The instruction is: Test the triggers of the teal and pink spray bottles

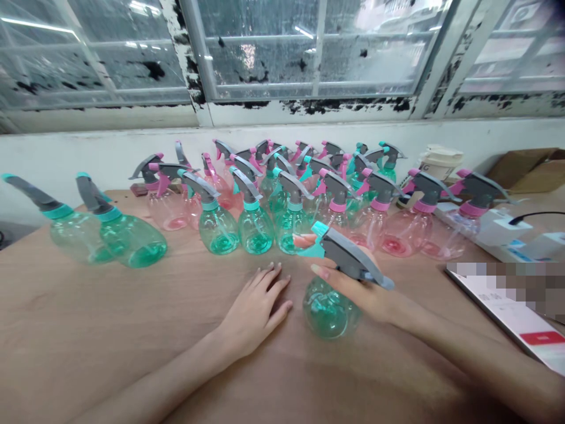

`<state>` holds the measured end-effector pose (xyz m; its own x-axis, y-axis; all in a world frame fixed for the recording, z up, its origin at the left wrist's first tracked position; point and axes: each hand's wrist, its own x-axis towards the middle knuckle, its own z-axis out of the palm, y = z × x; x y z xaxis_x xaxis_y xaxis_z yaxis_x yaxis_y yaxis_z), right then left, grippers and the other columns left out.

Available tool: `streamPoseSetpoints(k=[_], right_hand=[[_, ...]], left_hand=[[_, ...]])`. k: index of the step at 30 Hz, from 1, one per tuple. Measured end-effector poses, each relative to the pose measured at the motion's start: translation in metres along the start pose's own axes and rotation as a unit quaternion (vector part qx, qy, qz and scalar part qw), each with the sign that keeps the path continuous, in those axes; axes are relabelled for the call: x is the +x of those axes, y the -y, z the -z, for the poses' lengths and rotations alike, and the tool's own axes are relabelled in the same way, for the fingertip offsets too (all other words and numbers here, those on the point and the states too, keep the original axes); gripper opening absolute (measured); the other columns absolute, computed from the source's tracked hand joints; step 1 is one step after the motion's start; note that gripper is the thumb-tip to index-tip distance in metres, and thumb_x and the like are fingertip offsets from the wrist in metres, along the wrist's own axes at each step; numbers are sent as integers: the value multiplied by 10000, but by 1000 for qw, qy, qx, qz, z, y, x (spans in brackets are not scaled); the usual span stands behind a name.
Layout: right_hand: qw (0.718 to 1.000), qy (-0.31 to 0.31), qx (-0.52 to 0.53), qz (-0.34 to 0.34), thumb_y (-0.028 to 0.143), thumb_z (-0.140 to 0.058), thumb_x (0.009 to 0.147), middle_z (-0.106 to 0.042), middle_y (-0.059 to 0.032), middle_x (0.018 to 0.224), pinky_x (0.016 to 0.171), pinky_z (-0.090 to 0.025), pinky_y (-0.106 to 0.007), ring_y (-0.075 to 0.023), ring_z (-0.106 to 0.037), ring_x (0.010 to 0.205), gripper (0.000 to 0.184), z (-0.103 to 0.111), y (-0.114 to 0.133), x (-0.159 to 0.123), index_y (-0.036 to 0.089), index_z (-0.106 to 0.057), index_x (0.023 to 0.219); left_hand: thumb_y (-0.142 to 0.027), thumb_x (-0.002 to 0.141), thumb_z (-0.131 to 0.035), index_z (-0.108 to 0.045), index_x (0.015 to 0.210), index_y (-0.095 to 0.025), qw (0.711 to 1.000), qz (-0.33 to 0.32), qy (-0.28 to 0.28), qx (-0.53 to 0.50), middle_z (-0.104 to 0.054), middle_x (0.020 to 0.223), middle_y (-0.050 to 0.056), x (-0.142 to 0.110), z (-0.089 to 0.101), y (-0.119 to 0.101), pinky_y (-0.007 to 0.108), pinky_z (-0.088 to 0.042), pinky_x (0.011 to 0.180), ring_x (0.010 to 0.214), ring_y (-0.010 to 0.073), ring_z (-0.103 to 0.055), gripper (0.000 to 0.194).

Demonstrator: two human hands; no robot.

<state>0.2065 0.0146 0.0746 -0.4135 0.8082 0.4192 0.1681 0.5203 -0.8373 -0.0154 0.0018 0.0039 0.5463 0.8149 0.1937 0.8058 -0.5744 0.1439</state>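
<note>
With my right hand (379, 297) I clamp one transparent green plastic spray bottle (329, 315) outside the rows, at the middle of the brown tabletop (273, 388); my left hand (252, 313) lies open, and many similar bottles (258, 232) stand toward the far edge.

Seen through my head view: left hand (249, 315), bare; slim fingers (276, 288), smooth rounded nails. Right hand (375, 297), bare; fingers partly hidden from me. Left forearm (176, 374) and right forearm (468, 359), one each: bare along the length I can see, slender, smooth, narrowing towards the wrist.
</note>
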Motion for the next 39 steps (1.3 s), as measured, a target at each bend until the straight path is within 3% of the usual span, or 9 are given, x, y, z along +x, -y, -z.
streamPoseSetpoints(k=[5,11,14,17,22,26,34,39], right_hand=[[1000,17,23,1,247,-563,880,-655,-49,1194,907,-540,-325,-202,-636,1083,287,0,4,3,250,-591,1166],[1000,0,-11,14,291,-582,885,-663,-22,950,830,-552,-319,-183,-660,893,67,2,2,4,257,-588,942],[1000,-5,-19,24,313,-569,894,-646,-12,881,781,-551,-315,-176,-648,822,62,2,0,3,254,-581,882],[999,-11,-31,23,321,-564,893,-653,-7,859,739,-558,-314,-176,-647,770,77,2,0,2,266,-596,938],[999,-7,-38,-5,347,-566,892,-682,-14,872,712,-571,-325,-191,-661,743,277,0,1,-1,282,-586,1160],[999,-6,-25,-19,343,-575,885,-689,-25,962,768,-571,-321,-191,-672,814,309,-1,1,-1,266,-582,1183],[999,-5,-37,-11,344,-564,888,-691,-34,996,683,-569,-306,-172,-654,720,334,0,0,-1,273,-581,1214],[999,-10,-33,-1,307,-584,875,-681,-22,1036,717,-573,-316,-175,-652,776,314,0,-1,-1,273,-577,1187]], left_hand=[[-393,983,-451,-498,1356,-148,1000,1,-3,2,-445,1466,154,0,-1,0,506,-320,1122,1371,298,-383,448],[-397,988,-440,-480,1368,-146,1000,-1,9,14,-438,1470,160,0,-1,1,520,-320,1118,1375,299,-375,457],[-397,985,-445,-487,1363,-146,1000,-1,7,11,-447,1464,159,0,-1,1,513,-322,1119,1369,300,-385,456],[-395,984,-445,-493,1356,-147,1000,-2,1,8,-450,1460,160,0,-2,1,514,-320,1119,1368,299,-387,449],[-405,986,-438,-484,1361,-176,1000,-1,-7,3,-454,1461,140,-1,-3,2,500,-326,1119,1368,286,-389,442],[-398,985,-438,-489,1362,-156,1000,4,6,5,-441,1469,149,0,-1,0,507,-317,1123,1370,294,-383,450],[-399,983,-448,-500,1344,-174,1000,1,-7,-5,-448,1466,148,-1,-2,1,514,-325,1114,1360,298,-400,429],[-398,983,-447,-501,1342,-169,1000,-1,-5,1,-442,1469,154,0,-2,1,519,-327,1112,1359,303,-402,430]])
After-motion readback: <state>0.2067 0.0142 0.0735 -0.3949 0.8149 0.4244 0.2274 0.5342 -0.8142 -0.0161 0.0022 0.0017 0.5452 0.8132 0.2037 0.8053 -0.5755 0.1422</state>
